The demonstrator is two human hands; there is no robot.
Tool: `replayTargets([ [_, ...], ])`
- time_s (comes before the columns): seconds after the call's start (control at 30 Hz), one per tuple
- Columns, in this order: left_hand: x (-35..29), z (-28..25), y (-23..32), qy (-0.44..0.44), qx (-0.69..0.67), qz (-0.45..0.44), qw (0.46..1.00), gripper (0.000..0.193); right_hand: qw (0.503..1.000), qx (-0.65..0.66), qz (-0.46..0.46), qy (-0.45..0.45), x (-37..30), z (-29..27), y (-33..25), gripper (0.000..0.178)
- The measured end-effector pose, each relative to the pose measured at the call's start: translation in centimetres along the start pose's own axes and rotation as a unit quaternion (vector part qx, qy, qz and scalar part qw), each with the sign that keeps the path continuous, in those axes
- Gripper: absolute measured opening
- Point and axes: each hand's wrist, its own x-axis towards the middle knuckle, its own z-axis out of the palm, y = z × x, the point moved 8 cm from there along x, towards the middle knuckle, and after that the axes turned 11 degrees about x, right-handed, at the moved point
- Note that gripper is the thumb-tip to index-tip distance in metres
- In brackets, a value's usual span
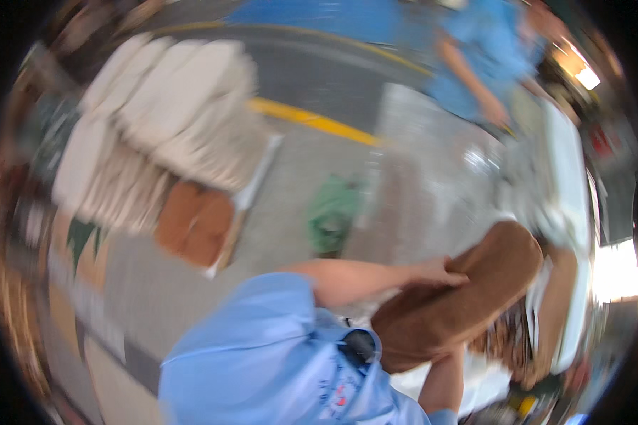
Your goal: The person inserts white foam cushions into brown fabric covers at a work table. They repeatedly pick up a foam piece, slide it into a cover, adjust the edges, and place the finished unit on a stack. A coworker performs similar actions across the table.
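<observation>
A thick, rounded brown bundle that looks like folded cloth (468,290) is held in front of me, slanting up to the right. My left hand (436,274) grips its upper left side, fingers lying over the brown surface. Below its near edge, my right hand (448,352) supports it from underneath, with the fingers mostly hidden by the bundle. More brown, layered pieces (507,329) lie just to the right of the bundle. The picture is smeared by motion, so finer detail is lost.
Tall stacks of whitish folded cloth (184,99) and a brown stack (195,219) stand at left. A green plastic bag (333,212) lies on the floor near a clear plastic sheet (432,170). Another person in blue (482,64) works at upper right, beside a white-edged table (571,163).
</observation>
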Motion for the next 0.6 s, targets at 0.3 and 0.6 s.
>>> replayTargets([
  [0.3,3.4,7.7,-4.4,-0.296,0.432,-0.097,0.846,0.122,0.771,0.584,-0.080,0.243,-11.0,-1.9,9.0,0.032],
  [0.6,-3.6,10.4,-17.0,-0.364,0.213,-0.396,0.815,0.070,0.763,0.525,-0.082,0.369,-15.4,-4.4,17.6,0.057],
])
